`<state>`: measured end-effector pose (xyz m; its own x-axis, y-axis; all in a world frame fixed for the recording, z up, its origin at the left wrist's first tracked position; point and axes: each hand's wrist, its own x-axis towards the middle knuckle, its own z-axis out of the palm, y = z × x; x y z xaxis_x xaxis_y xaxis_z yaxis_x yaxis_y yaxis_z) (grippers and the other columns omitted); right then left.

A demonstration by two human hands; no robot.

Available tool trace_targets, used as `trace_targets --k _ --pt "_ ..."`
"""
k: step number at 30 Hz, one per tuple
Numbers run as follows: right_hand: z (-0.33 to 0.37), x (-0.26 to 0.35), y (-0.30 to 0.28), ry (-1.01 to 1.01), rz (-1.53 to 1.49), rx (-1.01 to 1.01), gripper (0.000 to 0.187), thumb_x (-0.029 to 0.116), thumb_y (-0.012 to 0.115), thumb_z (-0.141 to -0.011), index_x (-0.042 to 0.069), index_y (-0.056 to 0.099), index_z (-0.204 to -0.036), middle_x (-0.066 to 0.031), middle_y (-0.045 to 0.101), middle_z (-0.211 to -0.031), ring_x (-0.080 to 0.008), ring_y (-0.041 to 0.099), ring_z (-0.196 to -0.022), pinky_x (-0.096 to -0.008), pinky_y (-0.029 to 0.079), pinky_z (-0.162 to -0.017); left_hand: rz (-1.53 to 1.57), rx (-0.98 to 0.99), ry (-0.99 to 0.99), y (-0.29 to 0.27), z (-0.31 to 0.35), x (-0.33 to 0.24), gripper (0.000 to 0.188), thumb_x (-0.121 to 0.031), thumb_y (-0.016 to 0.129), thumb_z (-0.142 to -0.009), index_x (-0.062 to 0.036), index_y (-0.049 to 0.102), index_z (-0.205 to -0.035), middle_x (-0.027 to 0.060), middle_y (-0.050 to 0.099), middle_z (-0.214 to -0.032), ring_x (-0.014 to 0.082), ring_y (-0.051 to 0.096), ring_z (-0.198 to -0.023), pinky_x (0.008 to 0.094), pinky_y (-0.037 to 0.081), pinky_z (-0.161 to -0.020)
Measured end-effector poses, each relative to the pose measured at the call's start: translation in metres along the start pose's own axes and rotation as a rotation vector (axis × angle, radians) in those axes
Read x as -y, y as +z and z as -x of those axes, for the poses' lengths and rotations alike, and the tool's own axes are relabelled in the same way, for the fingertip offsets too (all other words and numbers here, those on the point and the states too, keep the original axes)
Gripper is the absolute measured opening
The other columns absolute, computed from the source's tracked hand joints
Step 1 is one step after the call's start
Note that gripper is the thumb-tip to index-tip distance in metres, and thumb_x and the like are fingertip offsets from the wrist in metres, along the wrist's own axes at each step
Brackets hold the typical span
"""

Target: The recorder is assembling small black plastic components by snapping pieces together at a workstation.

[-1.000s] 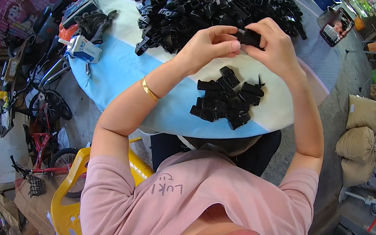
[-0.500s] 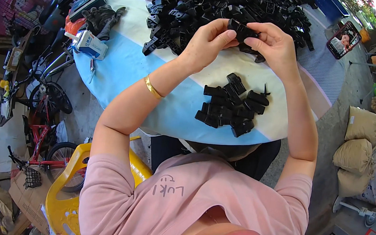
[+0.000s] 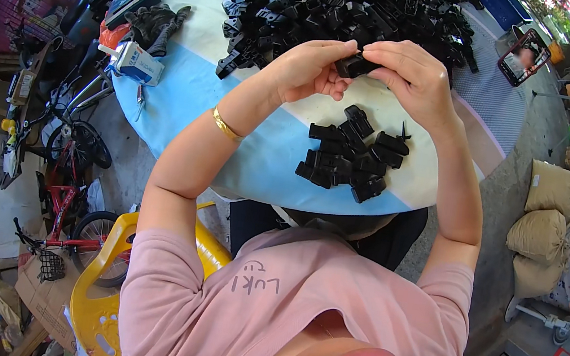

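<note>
Between my two hands is a small black plastic part [image 3: 351,66], held above the table. My left hand [image 3: 311,71] pinches its left end, thumb on top and fingers curled beneath. From the other side, my right hand [image 3: 416,81] grips it with thumb and bent fingers; the fingers hide part of it. Beyond my hands spreads a big heap of black plastic parts [image 3: 285,21]. Nearer to me, a smaller pile of similar parts [image 3: 334,162] lies on the striped tablecloth [image 3: 214,113].
A blue and white box [image 3: 142,65], dark gloves [image 3: 151,28] and a small metal tool [image 3: 140,98] lie on the table's left side. At the right edge leans a phone [image 3: 524,59]. A yellow chair [image 3: 98,290] and a red bicycle [image 3: 63,201] stand at left; stuffed sacks [image 3: 538,232] are stacked at right.
The part in my hands has tipped and come slightly lower and nearer. My left hand has rolled, its thumb now on top and its fingers curled underneath.
</note>
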<state>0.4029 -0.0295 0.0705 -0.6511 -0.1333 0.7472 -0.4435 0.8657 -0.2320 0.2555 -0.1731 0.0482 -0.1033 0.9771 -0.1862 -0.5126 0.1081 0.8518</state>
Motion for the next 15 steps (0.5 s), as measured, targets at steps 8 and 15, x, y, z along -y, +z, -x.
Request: trace_targets --k 8,15 --pt "0.005 0.006 0.000 0.048 0.136 0.114 0.033 0.001 0.071 -0.067 0.003 0.064 -0.099 -0.0068 0.066 -0.093 -0.0226 0.062 -0.082 -0.0302 0.051 -0.070 -0.249 -0.068 -0.011 0.009 0.008 -0.008 0.045 -0.039 0.053 -0.091 0.0034 0.055 -0.103 0.0085 0.059 -0.077 0.0128 0.060 -0.064 0.0259 0.054 -0.064" --pt "0.010 0.007 0.010 -0.027 0.235 0.049 0.056 0.007 0.073 -0.067 0.006 0.052 -0.119 -0.0066 0.065 -0.100 -0.0229 0.061 -0.088 -0.0320 0.050 -0.075 -0.600 -0.053 0.048 0.007 0.014 -0.007 0.043 -0.027 0.065 -0.084 0.0070 0.056 -0.109 0.0066 0.062 -0.084 0.0114 0.062 -0.071 0.0227 0.053 -0.069"
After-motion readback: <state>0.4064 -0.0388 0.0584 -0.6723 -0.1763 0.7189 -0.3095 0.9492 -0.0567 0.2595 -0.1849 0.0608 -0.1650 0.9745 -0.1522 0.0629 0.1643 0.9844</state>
